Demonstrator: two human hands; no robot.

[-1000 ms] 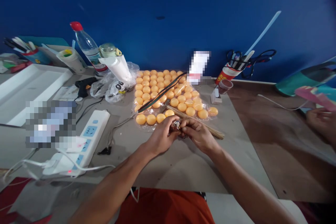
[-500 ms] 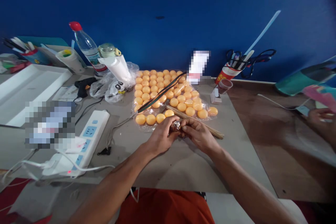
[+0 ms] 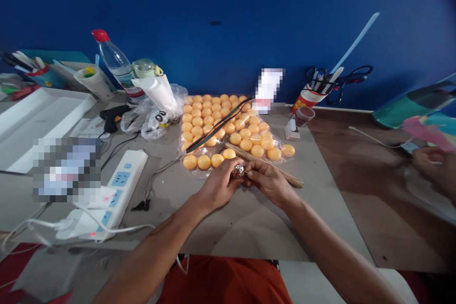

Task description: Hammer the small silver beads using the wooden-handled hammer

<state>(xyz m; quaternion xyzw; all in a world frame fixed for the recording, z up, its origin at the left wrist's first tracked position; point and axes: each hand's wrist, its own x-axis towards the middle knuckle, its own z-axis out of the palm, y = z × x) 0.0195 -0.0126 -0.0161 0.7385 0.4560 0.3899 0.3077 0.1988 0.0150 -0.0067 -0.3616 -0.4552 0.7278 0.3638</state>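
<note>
Near the middle of the table, my left hand point(image 3: 221, 182) is closed round a small shiny metallic ball point(image 3: 238, 170). My right hand point(image 3: 266, 178) touches it from the right, thumb and forefinger pinched at its side; whatever thin piece may be between those fingertips is too small to name. Just behind both hands lies a wooden stick point(image 3: 263, 161), slanting down to the right, with a dark end. Rows of orange balls point(image 3: 196, 131) in clear plastic spread beyond, and a dark cord point(image 3: 217, 129) crosses over them.
A white power strip point(image 3: 121, 185), blurred-out phone and white box point(image 3: 76, 104) are at left. Behind stand a red-capped bottle point(image 3: 119, 64) and crumpled plastic bag. A red cup point(image 3: 305, 97) holds scissors and pens at back right. Another person's hand point(image 3: 436, 164) holds pink material at right.
My hands stay together round the metallic ball, with only a slight shift of the right fingers. The other person's hand and the pink material at right have moved a little to the left.
</note>
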